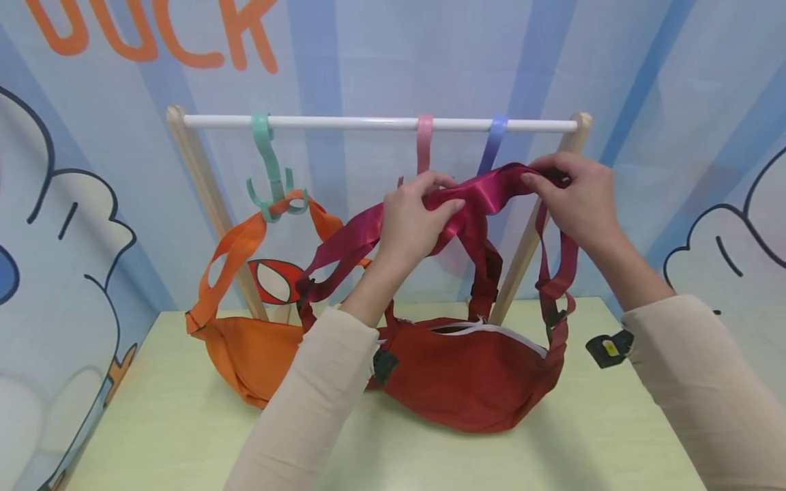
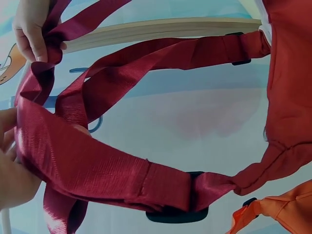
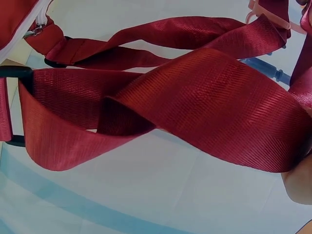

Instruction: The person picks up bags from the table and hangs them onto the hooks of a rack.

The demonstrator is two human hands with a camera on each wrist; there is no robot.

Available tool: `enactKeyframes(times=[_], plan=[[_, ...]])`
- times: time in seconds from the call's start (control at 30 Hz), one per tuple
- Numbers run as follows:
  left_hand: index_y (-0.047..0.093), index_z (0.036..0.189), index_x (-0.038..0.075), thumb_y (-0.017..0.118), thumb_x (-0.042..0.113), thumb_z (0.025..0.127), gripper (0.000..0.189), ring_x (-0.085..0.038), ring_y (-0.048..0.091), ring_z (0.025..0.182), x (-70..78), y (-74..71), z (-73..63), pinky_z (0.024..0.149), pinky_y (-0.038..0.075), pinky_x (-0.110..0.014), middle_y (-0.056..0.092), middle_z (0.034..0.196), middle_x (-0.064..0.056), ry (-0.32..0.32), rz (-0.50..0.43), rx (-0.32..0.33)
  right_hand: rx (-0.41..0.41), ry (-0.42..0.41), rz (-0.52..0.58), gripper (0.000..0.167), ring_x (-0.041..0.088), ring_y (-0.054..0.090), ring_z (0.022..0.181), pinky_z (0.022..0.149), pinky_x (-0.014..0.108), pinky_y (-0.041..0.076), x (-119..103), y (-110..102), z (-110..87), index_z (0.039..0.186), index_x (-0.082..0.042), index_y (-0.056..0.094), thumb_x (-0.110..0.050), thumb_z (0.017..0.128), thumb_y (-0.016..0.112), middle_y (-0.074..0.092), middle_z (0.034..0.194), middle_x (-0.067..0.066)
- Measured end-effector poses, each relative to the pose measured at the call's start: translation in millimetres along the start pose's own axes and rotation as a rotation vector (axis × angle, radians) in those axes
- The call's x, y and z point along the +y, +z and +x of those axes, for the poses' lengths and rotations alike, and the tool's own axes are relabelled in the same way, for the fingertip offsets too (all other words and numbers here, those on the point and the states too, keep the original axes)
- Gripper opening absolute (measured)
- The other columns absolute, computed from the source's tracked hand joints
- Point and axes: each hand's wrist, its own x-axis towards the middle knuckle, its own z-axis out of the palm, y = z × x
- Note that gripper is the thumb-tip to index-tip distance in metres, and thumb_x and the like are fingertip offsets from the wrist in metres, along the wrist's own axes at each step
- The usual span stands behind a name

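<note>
Both hands lift the wine-red strap (image 1: 485,192) of a dark red crossbody bag (image 1: 467,375) in front of a small rack. My left hand (image 1: 408,218) pinches the strap between thumb and fingers near its middle. Further right, my right hand (image 1: 577,198) pinches the same strap higher up. The bag body hangs low over the table, its white zipper (image 1: 510,332) along the top. In the left wrist view a black slider buckle (image 2: 178,214) sits on the strap. A pink hook (image 1: 424,143) and a blue hook (image 1: 493,145) hang behind the strap, their lower ends mostly hidden.
An orange bag (image 1: 252,354) hangs by its strap from a green hook (image 1: 267,164) at left. All hooks sit on the white rod (image 1: 350,123) between wooden posts (image 1: 202,181). The pale green tabletop (image 1: 166,423) lies below, with a printed curtain (image 1: 393,54) behind.
</note>
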Motion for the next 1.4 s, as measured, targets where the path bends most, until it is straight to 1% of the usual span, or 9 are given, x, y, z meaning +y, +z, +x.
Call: enactKeyframes(times=[0.2,0.4,0.57,0.67,0.8,1.0,1.13,1.27,1.4], plan=[[0.067,0.103,0.008,0.068,0.016,0.083,0.022,-0.016,0.062,0.081,-5.2,3.2,0.2,0.068,0.049,-0.021,0.068,0.095,-0.006,0.062,0.009,0.109,0.032,-0.02,-0.002,0.029,0.022,0.059,0.088,0.075,0.03,0.05,0,3,0.1,0.106,-0.002,0.065,-0.024,0.088,0.06,0.063,0.099,0.013],[0.067,0.103,0.006,0.066,0.016,0.084,0.021,-0.015,0.062,0.08,-12.5,7.6,0.2,0.067,0.048,-0.019,0.068,0.094,-0.006,0.149,-0.003,0.174,0.069,-0.04,0.011,0.027,0.023,0.06,0.087,0.072,0.022,0.048,-2,4,0.4,0.104,-0.001,0.066,-0.023,0.088,0.061,0.063,0.098,0.013],[0.067,0.103,0.004,0.066,0.015,0.084,0.021,-0.016,0.062,0.081,-17.1,13.0,-2.4,0.069,0.048,-0.018,0.068,0.094,-0.007,0.209,-0.015,0.219,0.085,-0.037,0.026,0.028,0.022,0.06,0.088,0.076,0.026,0.049,-3,5,0.8,0.104,-0.002,0.067,-0.024,0.088,0.061,0.063,0.098,0.012],[0.066,0.103,0.004,0.066,0.015,0.084,0.021,-0.016,0.062,0.082,-19.3,16.6,-3.4,0.072,0.048,-0.019,0.068,0.094,-0.007,0.231,-0.016,0.242,0.121,-0.054,0.036,0.026,0.013,0.059,0.083,0.074,0.02,0.047,-2,7,1.3,0.102,-0.001,0.068,-0.022,0.087,0.062,0.063,0.096,0.012],[0.067,0.102,0.004,0.066,0.015,0.084,0.021,-0.016,0.062,0.083,-22.1,19.6,-3.3,0.074,0.048,-0.019,0.068,0.095,-0.007,0.241,-0.029,0.28,0.18,-0.094,0.031,0.022,0.008,0.055,0.076,0.067,0.011,0.04,-2,13,3.2,0.098,0.0,0.069,-0.017,0.086,0.064,0.064,0.092,0.012],[0.067,0.1,0.005,0.066,0.015,0.084,0.02,-0.015,0.062,0.083,-24.1,21.7,-2.4,0.073,0.048,-0.019,0.068,0.096,-0.007,0.245,-0.045,0.326,0.198,-0.087,0.035,0.023,0.017,0.056,0.08,0.067,0.012,0.04,-2,18,4.6,0.099,0.001,0.068,-0.017,0.087,0.063,0.063,0.093,0.013],[0.067,0.099,0.003,0.066,0.015,0.084,0.019,-0.015,0.062,0.083,-24.7,22.7,-1.8,0.073,0.048,-0.019,0.068,0.097,-0.008,0.258,-0.045,0.342,0.21,-0.082,0.044,0.024,0.017,0.056,0.081,0.067,0.012,0.04,-2,22,3.6,0.1,0.001,0.067,-0.019,0.087,0.062,0.063,0.093,0.013],[0.068,0.097,0.003,0.066,0.014,0.084,0.018,-0.016,0.062,0.081,-25.0,22.7,-1.2,0.072,0.048,-0.019,0.068,0.096,-0.008,0.264,-0.034,0.363,0.226,-0.101,0.045,0.024,0.017,0.056,0.081,0.068,0.013,0.04,-2,25,4.7,0.1,0.001,0.067,-0.019,0.087,0.062,0.062,0.093,0.013],[0.068,0.097,0.003,0.065,0.014,0.084,0.017,-0.016,0.062,0.081,-25.4,22.1,-0.8,0.072,0.048,-0.02,0.068,0.095,-0.008,0.256,-0.023,0.376,0.224,-0.112,0.038,0.023,0.018,0.057,0.083,0.072,0.018,0.043,-2,29,6.5,0.099,0.001,0.067,-0.018,0.087,0.062,0.062,0.093,0.013]])
